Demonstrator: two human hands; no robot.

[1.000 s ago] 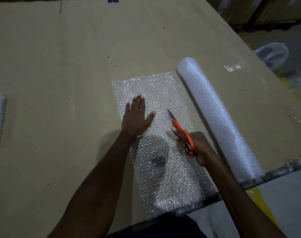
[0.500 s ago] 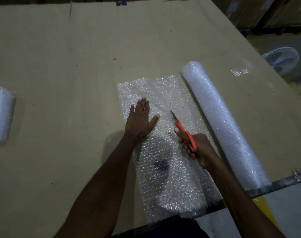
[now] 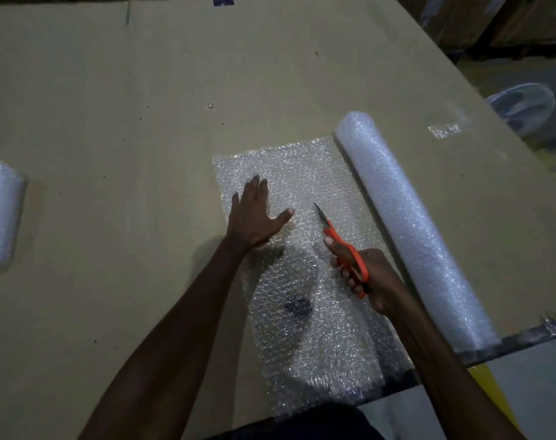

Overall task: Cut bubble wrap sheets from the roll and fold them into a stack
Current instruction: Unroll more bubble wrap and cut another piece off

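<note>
Unrolled bubble wrap sheet (image 3: 305, 281) lies flat on the cardboard-covered table (image 3: 111, 122), running from the near edge at 6 o'clock away toward 12. The roll (image 3: 409, 223) it comes off lies along its right side, long axis from about 5 to 11 o'clock, touching the sheet. My left hand (image 3: 254, 217) is spread flat, fingers straight, pressing the sheet's left part. My right hand (image 3: 365, 274) grips the orange scissors (image 3: 340, 242), blades nearly closed, tips pointing to 11, parallel to the roll and between it and my left hand. Right hand is nearer the roll. No containers here; a folded bubble wrap bundle (image 3: 0, 214) sits well apart at 9 o'clock.
</note>
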